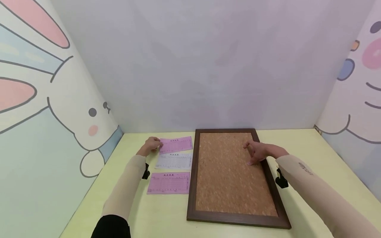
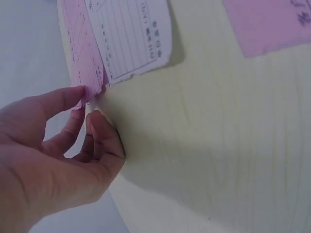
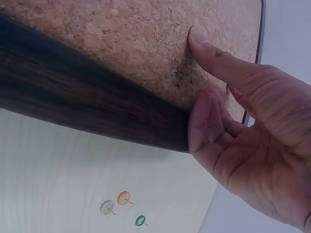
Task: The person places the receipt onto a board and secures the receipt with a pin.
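At its left edge, the far pink printed slip (image 1: pixel 176 144) is pinched by my left hand (image 1: pixel 151 144); the left wrist view shows the slip's torn corner (image 2: pixel 90 92) between the fingers. That slip overlaps the top of a white printed slip (image 1: pixel 173 162). A second pink slip (image 1: pixel 168 183) lies nearest me in the column. My right hand (image 1: pixel 257 152) is at the right side of a cork board (image 1: pixel 229 178), thumb extended over the cork, other fingers loosely bent by the dark wooden frame (image 3: pixel 97 92). Nothing shows in its grasp.
On the table right of the board lie an orange pushpin (image 3: pixel 124 197), a clear pushpin (image 3: pixel 107 207) and a green pushpin (image 3: pixel 140 221). A pale wall (image 1: pixel 208 66) rises behind the table, with cartoon-painted panels (image 1: pixel 74 125) at both sides.
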{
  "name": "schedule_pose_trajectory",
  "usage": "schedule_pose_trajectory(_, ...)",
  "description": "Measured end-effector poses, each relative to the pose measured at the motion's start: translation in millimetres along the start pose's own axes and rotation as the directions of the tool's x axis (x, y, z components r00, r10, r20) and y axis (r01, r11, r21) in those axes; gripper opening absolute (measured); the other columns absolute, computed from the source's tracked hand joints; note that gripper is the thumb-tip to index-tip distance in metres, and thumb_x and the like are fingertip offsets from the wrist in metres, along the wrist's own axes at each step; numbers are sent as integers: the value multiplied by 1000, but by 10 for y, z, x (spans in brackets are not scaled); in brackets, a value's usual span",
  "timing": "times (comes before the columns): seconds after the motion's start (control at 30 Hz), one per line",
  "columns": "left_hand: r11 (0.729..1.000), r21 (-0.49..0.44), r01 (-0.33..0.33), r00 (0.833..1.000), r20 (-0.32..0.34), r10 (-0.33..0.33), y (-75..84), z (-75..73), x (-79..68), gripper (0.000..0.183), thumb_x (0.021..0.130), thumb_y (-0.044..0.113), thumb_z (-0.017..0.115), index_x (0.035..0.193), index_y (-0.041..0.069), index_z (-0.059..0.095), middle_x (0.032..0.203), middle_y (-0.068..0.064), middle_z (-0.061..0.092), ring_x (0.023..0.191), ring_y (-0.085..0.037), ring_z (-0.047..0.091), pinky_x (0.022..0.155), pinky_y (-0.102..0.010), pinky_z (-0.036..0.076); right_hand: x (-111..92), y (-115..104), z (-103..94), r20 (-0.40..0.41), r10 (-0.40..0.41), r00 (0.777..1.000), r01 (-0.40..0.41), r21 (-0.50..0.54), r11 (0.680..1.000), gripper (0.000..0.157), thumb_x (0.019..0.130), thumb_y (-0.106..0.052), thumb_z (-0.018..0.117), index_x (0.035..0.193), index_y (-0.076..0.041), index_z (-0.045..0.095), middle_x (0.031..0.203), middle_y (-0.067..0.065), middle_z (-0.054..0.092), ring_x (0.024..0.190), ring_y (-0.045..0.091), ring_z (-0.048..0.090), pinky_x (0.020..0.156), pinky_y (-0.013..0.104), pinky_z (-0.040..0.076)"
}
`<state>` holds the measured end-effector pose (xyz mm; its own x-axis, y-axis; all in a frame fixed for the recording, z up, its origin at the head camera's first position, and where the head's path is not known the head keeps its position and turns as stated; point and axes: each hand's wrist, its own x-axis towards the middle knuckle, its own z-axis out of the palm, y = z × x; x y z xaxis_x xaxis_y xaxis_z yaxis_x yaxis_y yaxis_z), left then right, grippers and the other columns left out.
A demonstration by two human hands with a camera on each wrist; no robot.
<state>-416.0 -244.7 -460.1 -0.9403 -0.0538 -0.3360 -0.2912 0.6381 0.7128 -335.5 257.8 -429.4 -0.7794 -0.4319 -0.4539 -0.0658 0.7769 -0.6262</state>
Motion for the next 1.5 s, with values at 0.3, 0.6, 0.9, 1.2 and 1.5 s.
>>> schedule_pose_trajectory(0.3, 994, -111, 5, 1000, -15, -6, -42, -201, -238, 41, 103, 10, 57, 139, -9, 53, 109, -16, 68, 82, -13, 64, 75, -25, 54, -20, 9, 36, -2, -73, 997, 73, -10, 997, 71, 89, -10, 80, 137, 5, 30, 77, 2, 40, 64, 13, 39, 63, 27, 39)
schedule_pose_trajectory(0.6, 973, -226, -42, 998, -44, 33, 78, -359, -314, 42, 102, 8, 58, 140, -8, 51, 97, -6, 63, 72, -5, 60, 71, -18, 54, -73, 158, -22, -104, -134, 986, 139, 42, 989, 63, 92, -12, 76, 139, 9, 39, 74, 3, 56, 66, 11, 55, 66, 27, 51)
schedule_pose_trajectory(0.9, 957, -280, -76, 997, -17, 75, 263, -432, -396, 45, 104, 9, 56, 146, -5, 46, 87, 2, 63, 73, -5, 60, 81, -23, 57, -40, 162, -12, -157, -122, 980, 119, -27, 993, 49, 99, -19, 68, 136, 7, 51, 89, 13, 66, 77, 16, 65, 73, 36, 60)
schedule_pose_trajectory(1.2, 907, -411, -94, 996, -46, 83, 536, -277, -469, 41, 104, 8, 56, 143, -3, 49, 84, 2, 62, 71, -6, 60, 71, -17, 53, -121, 12, -127, -43, -149, 988, 151, 47, 987, 38, 104, -12, 57, 133, 11, 54, 94, 12, 66, 81, 17, 63, 73, 35, 58)
schedule_pose_trajectory(1.5, 887, -440, -140, 985, 33, 171, 817, -29, -609, 39, 104, 6, 56, 141, -5, 50, 84, 2, 62, 71, -6, 61, 73, -19, 54, -126, -232, -167, -199, -249, 948, 280, 147, 948, 44, 108, -20, 52, 139, 12, 52, 113, 25, 69, 97, 28, 70, 84, 41, 60)
